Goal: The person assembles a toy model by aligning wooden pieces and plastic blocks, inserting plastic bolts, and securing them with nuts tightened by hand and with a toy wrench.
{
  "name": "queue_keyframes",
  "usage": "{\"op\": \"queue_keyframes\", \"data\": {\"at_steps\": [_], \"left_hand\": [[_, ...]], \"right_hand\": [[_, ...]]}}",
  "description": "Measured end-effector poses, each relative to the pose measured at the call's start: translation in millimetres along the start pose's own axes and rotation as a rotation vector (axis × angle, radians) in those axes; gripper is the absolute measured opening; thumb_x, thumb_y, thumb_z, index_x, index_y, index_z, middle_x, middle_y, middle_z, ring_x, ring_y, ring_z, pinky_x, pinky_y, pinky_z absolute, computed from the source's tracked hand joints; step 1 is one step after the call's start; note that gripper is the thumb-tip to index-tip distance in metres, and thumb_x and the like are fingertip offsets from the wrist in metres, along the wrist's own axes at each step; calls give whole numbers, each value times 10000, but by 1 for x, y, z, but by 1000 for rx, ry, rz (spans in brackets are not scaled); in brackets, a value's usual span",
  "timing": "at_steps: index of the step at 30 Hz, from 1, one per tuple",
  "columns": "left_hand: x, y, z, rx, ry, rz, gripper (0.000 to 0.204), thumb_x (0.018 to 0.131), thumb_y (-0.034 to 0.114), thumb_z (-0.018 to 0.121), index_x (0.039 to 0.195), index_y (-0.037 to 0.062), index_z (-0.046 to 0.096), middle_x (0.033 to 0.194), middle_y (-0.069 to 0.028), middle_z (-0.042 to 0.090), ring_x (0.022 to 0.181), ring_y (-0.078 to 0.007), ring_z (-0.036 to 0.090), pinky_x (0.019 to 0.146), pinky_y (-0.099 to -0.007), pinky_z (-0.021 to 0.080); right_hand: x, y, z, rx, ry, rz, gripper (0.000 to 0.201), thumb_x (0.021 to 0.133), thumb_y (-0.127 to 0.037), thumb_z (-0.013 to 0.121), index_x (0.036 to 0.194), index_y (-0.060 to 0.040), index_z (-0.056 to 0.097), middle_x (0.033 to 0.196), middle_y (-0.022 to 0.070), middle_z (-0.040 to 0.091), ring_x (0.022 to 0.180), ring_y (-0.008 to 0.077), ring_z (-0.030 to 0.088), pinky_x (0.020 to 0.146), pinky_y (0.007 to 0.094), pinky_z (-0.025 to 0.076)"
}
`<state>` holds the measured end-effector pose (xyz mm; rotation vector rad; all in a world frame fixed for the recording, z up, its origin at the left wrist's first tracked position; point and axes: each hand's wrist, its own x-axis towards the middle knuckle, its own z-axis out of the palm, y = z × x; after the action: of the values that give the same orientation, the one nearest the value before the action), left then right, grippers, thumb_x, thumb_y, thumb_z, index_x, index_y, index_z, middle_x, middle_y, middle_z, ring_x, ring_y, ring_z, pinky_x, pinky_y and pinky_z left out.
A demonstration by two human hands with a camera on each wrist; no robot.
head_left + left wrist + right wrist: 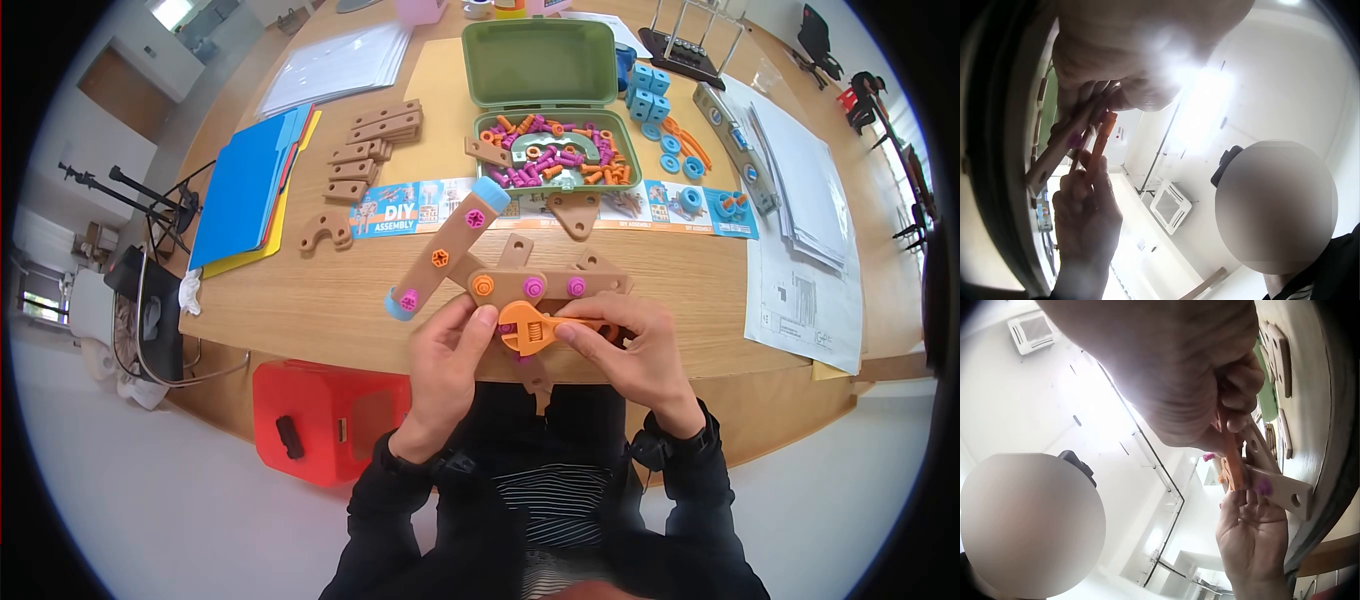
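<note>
Wooden table (285,312) before me; my left fingers (479,333) grip the peg-studded assembly (508,288), right fingers (583,342) pinch the orange wrench (534,331), which might slip if loosely seated.

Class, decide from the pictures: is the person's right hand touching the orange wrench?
Touching. The head view shows it: the right hand grips the orange wrench, its thumb lying against the handle.
</note>
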<state>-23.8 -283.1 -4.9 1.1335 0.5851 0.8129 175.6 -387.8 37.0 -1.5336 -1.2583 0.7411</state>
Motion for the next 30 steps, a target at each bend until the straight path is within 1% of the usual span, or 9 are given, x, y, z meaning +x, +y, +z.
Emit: {"op": "queue_keyframes", "data": {"at_steps": [6, 8, 11, 18, 21, 23, 24, 26, 30], "left_hand": [[0, -4, 0, 20, 57, -18, 333, 1118, 156, 592, 1331, -85, 679, 1124, -67, 735, 1014, -106, 665, 926, -282, 535], [0, -5, 2, -14, 87, -30, 336, 1114, 153, 599, 1341, -80, 683, 1110, -58, 734, 991, -97, 659, 901, -269, 532], [-1, -4, 2, -7, 74, -9, 345, 1117, 153, 594, 1352, -86, 675, 1132, -63, 736, 1005, -99, 666, 913, -269, 537], [1, -4, 3, -18, 89, 35, 347, 1119, 138, 588, 1353, -104, 669, 1189, -87, 741, 1063, -110, 671, 963, -281, 538], [0, -2, 5, -3, 109, 61, 343, 1115, 127, 593, 1353, -108, 668, 1189, -91, 740, 1057, -110, 670, 958, -278, 535], [0, 0, 8, 14, 155, 92, 256, 1102, 95, 589, 1234, -106, 677, 1078, -74, 734, 948, -86, 672, 868, -260, 546], [0, 1, 9, 13, 155, 93, 256, 1102, 95, 589, 1234, -106, 677, 1078, -74, 734, 948, -86, 672, 868, -260, 546], [0, 4, 11, -16, 173, 78, 221, 1100, 89, 592, 1185, -92, 685, 1034, -53, 721, 911, -67, 649, 835, -240, 529], [0, 5, 15, -33, 218, 73, 190, 1099, 85, 593, 1136, -75, 689, 998, -39, 709, 892, -58, 638, 822, -238, 523]], "right_hand": [[2, 0, -3, -83, 26, -57, 167, 946, -134, 828, 1069, -24, 802, 853, 68, 734, 690, 132, 645, 611, 273, 497], [4, 1, -3, -134, 48, -132, 168, 940, -133, 834, 1063, -22, 803, 820, 71, 710, 662, 134, 632, 588, 274, 488], [4, -3, -4, -61, 32, -42, 158, 945, -127, 828, 1051, -13, 800, 806, 78, 716, 630, 128, 619, 572, 269, 481], [-11, 0, 19, -32, 80, -62, 131, 959, -102, 803, 1038, 1, 792, 754, 87, 711, 576, 112, 597, 547, 263, 467], [-17, 5, 29, -28, 99, -98, 118, 967, -97, 789, 1046, -10, 793, 749, 93, 708, 565, 138, 612, 538, 275, 464], [-20, 7, 34, -114, 130, -203, 92, 981, -95, 764, 1046, -32, 784, 717, 102, 682, 546, 198, 629, 516, 317, 458], [-21, 6, 36, -115, 130, -204, 92, 981, -95, 764, 1046, -32, 784, 717, 102, 682, 546, 198, 629, 516, 317, 458], [-24, 5, 40, -180, 131, -239, 82, 988, -96, 751, 1054, -50, 768, 678, 105, 647, 539, 253, 632, 503, 359, 450], [-31, 6, 50, -214, 109, -232, 88, 994, -101, 744, 1068, -55, 751, 653, 101, 621, 531, 264, 624, 500, 375, 448]]}}
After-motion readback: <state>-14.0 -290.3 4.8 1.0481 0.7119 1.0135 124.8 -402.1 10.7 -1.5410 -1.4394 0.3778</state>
